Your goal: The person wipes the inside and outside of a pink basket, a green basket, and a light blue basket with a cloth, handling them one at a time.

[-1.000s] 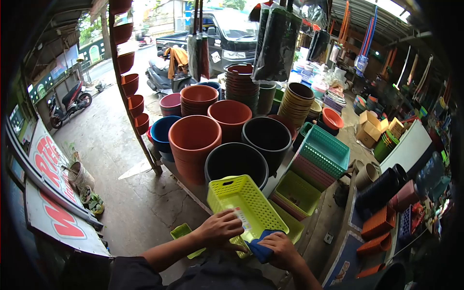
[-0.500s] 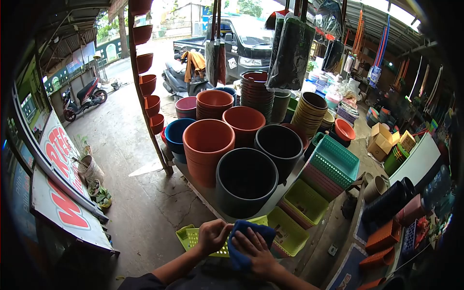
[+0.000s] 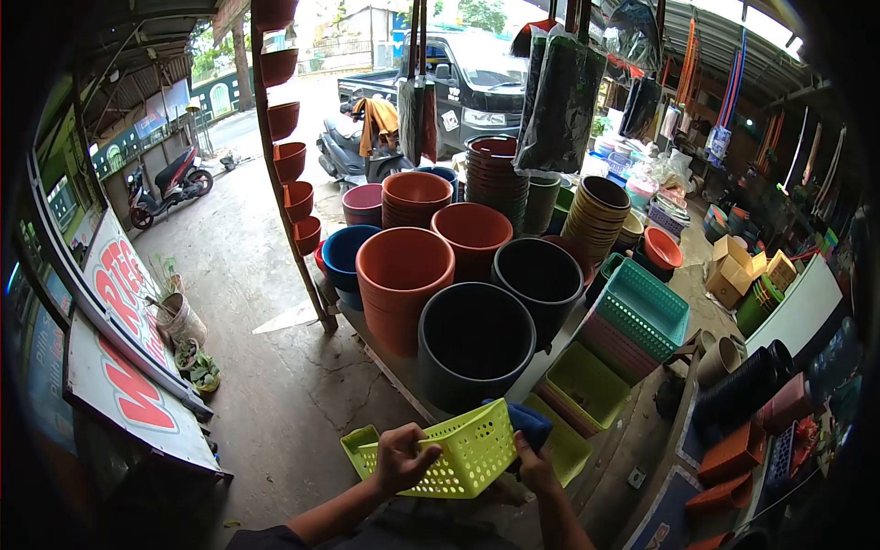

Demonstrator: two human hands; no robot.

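A yellow-green basket point(image 3: 467, 451) with round holes is tilted in front of me, its perforated side facing up. My left hand point(image 3: 405, 458) is closed on its near rim, thumb and fingers pinching the edge. My right hand point(image 3: 536, 461) is closed around a dark blue cloth point(image 3: 529, 424) at the basket's right end. The cloth partly covers that end, and some fingers of my right hand are hidden behind it.
Stacked pots, including a black pot point(image 3: 477, 339) and an orange pot point(image 3: 404, 275), stand on a low table beyond the basket. Green baskets point(image 3: 587, 390) and a teal basket point(image 3: 644, 307) are stacked at the right. A post point(image 3: 291, 211) with hanging pots rises at the left.
My right hand and the cloth have moved right, from over the basket to its right end. More of the basket shows, and it is raised and tilted. The view has shifted slightly.
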